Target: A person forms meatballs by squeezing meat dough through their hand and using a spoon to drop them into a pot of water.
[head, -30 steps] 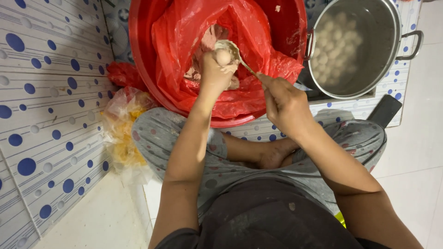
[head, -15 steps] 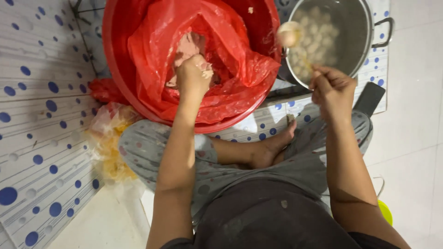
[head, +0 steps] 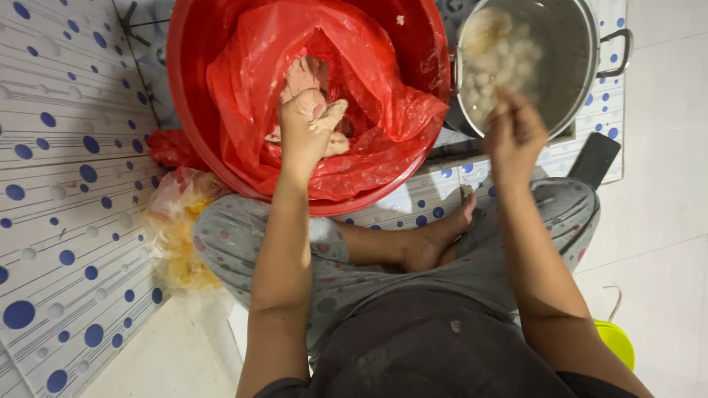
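My left hand [head: 306, 129] is inside a big red basin [head: 184, 110] lined with a red plastic bag [head: 376, 81]. It is closed on a lump of pinkish paste [head: 306, 74]. My right hand [head: 512, 133] is over the near rim of a steel pot [head: 594, 51] and grips a spoon [head: 483, 33]. The spoon is blurred and reaches in over several pale balls [head: 509, 63] lying in the pot's water. The pot stands right of the basin, almost touching it.
A crumpled clear bag with yellow contents [head: 177, 236] lies by my left knee on a blue-dotted mat [head: 59, 147]. My bare foot [head: 435, 239] rests in front of the basin. A black flat object [head: 594, 158] and a yellow-green item [head: 616, 343] lie at the right on white tiles.
My right hand swung the spoon with a formed ball from my left fist over to the pot. My left hand dropped back into the paste in the basin.
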